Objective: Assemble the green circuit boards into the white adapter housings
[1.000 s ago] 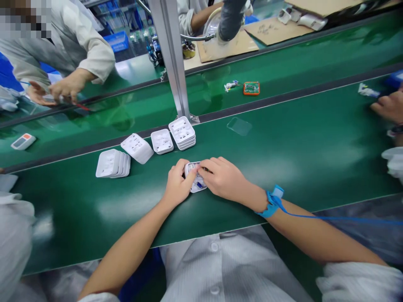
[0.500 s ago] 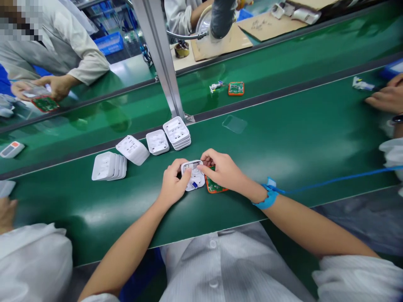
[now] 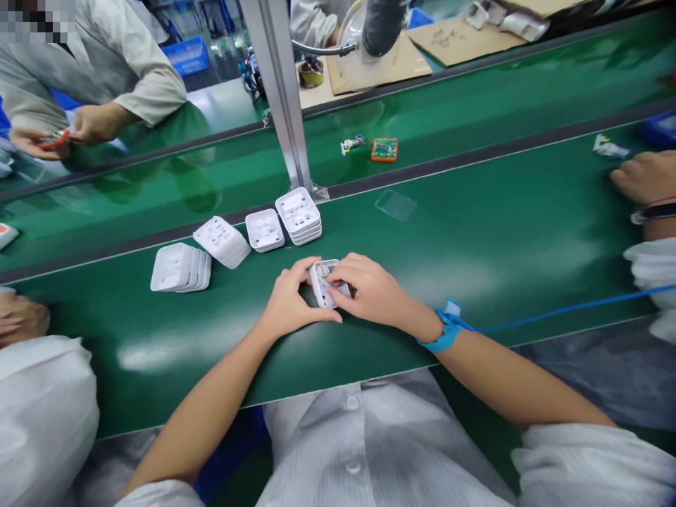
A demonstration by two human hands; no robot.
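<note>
A white square plastic housing with an open, ribbed inside sits tilted at the front middle of the green belt. My left hand wraps round its left side, fingers at the upper edge and thumb stretched along the near edge. Over its right half lies my right hand, fingertips pinched together inside the housing; what they hold, if anything, is hidden. A small red-orange and dark piece shows beside the right fingers, mostly covered. A blue wrist strap with a cord circles my right wrist.
Stacks of white housings stand behind to the left. A clear sheet lies behind my right hand. Beyond the ledge is an orange-framed circuit board. A metal post rises there. Co-workers' hands are at both sides.
The housing has tilted and my left thumb has moved from its inside to the near edge. My right fingers have reached into the housing. The orange-framed board beside it no longer shows plainly.
</note>
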